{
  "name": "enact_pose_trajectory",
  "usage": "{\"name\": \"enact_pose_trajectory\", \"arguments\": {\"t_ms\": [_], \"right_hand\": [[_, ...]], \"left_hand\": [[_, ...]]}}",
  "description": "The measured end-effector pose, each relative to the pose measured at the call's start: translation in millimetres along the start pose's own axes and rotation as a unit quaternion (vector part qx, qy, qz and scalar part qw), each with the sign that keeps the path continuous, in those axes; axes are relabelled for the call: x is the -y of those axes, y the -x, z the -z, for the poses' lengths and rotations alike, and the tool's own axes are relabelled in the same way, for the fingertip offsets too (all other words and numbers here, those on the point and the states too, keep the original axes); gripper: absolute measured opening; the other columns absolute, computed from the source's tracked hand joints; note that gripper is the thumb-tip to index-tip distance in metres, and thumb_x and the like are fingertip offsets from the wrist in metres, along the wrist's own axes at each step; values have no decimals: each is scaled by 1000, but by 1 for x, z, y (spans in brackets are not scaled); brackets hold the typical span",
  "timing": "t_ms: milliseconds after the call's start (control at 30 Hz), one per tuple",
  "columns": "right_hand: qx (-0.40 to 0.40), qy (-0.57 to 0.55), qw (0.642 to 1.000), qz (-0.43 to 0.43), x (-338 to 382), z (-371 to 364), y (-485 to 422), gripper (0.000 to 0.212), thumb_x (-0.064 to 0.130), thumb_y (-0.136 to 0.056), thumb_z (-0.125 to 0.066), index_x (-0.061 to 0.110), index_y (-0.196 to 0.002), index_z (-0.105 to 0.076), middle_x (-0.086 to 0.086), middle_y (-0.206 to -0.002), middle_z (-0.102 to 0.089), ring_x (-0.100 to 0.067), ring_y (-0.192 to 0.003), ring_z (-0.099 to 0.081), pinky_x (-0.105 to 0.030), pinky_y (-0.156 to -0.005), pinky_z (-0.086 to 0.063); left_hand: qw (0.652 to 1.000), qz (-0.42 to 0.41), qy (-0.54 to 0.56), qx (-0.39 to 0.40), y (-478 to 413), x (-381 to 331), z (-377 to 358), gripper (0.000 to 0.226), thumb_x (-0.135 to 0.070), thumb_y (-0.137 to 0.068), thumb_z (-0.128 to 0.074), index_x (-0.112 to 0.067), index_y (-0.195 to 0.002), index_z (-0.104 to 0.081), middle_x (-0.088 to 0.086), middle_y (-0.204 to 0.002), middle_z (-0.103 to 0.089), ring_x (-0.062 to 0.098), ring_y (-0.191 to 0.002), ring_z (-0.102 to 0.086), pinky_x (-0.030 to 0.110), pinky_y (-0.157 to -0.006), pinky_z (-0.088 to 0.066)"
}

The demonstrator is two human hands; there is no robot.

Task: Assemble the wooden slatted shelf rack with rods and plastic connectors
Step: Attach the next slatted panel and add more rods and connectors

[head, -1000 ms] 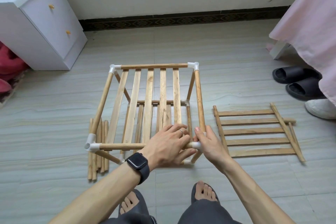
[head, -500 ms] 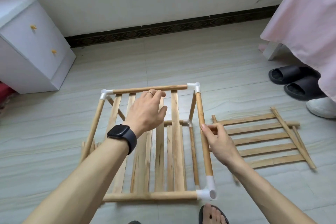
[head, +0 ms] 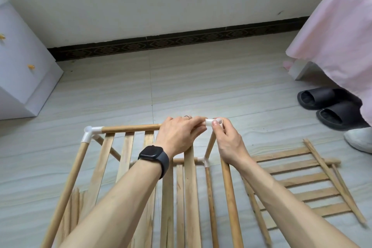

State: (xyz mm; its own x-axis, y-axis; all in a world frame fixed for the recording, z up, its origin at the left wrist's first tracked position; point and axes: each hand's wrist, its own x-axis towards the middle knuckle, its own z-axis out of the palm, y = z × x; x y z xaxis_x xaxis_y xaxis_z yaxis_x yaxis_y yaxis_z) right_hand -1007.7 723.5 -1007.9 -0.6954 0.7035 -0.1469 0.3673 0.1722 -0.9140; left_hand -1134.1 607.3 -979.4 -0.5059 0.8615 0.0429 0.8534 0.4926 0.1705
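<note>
The wooden rack frame [head: 128, 128] stands on the floor in front of me, with rods joined by white plastic connectors and slats across the top. My left hand [head: 181, 136] grips the far top rod near its right end. My right hand [head: 227, 143] pinches the far right white connector [head: 213, 122] at that corner, thumb on top. The far left connector [head: 89, 133] sits bare on its corner. A lower connector [head: 203, 161] shows beneath my hands. The near end of the rack is out of view.
A spare slatted panel [head: 306, 183] lies flat on the floor to the right. Loose rods [head: 74, 201] lie under the rack's left side. A white cabinet [head: 24, 62] stands far left. Black slippers [head: 332, 106] and a pink cloth [head: 342, 22] are at the right.
Both hands moved from the rack's near right corner to its far right corner. The left hand now holds the far rod and the right hand pinches the connector. The view has tilted forward.
</note>
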Motion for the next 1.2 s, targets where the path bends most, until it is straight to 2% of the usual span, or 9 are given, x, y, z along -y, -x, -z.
{"name": "enact_pose_trajectory", "arguments": {"t_ms": [100,133,233,300,567,733,900,1033,1200], "right_hand": [[0,10,1000,6,0,4,-4,22,39,-107,-44,26,-105,-61,11,-71,-45,0,-59,-44,-15,-59,-38],[4,8,1000,4,1,3,-6,23,39,-107,-43,26,-110,-61,12,-74,-47,0,-62,-46,-17,-65,-41],[23,7,1000,0,6,0,-6,36,41,-107,-41,23,-134,-56,9,-98,-61,-12,-96,-59,-39,-92,-51],[28,12,1000,-1,9,-1,-6,40,42,-107,-40,23,-141,-52,6,-110,-62,-18,-107,-58,-46,-98,-50],[44,36,998,-3,8,3,-3,40,43,-108,-37,31,-145,-47,18,-96,-54,-6,-95,-52,-25,-85,-35],[62,55,997,7,7,5,-1,38,43,-108,-38,31,-143,-47,15,-95,-54,-6,-93,-53,-25,-82,-36],[69,81,994,15,5,7,-3,30,42,-107,-39,33,-134,-50,13,-89,-53,0,-85,-54,-8,-71,-36],[71,96,993,25,4,7,-3,25,41,-108,-38,33,-129,-50,12,-86,-54,-5,-85,-54,-12,-72,-37],[93,118,988,27,9,4,0,33,40,-108,-35,27,-136,-48,11,-89,-55,-20,-97,-55,-30,-82,-35]], "left_hand": [[1000,-13,-3,-22,-1,0,-4,42,-58,-104,-31,-48,-142,-42,-10,-111,-68,21,-102,-64,34,-74,-34],[1000,-15,0,-25,-1,0,-5,41,-58,-104,-31,-48,-143,-40,-10,-111,-68,22,-102,-65,34,-74,-35],[999,-21,8,-41,1,6,-4,40,-58,-104,-30,-51,-142,-39,-12,-108,-69,21,-96,-66,32,-69,-32],[999,-16,7,-46,2,8,-3,39,-59,-103,-29,-51,-139,-41,-13,-108,-69,19,-95,-66,31,-65,-30],[999,3,11,-52,3,5,-6,40,-62,-102,-30,-49,-135,-48,-11,-104,-68,20,-94,-66,31,-66,-29],[998,-9,-19,-62,6,4,-8,41,-59,-103,-27,-46,-137,-48,-7,-97,-65,23,-84,-66,31,-62,-29],[996,-22,-45,-70,6,4,-8,41,-57,-105,-28,-43,-136,-49,-6,-93,-62,26,-75,-64,31,-56,-29],[996,-37,-46,-71,7,5,-8,40,-55,-105,-29,-40,-136,-49,-6,-93,-63,27,-71,-63,30,-53,-27],[997,-46,-25,-53,5,10,-6,35,-58,-103,-36,-35,-124,-51,-8,-96,-67,29,-78,-65,29,-53,-26]]}}
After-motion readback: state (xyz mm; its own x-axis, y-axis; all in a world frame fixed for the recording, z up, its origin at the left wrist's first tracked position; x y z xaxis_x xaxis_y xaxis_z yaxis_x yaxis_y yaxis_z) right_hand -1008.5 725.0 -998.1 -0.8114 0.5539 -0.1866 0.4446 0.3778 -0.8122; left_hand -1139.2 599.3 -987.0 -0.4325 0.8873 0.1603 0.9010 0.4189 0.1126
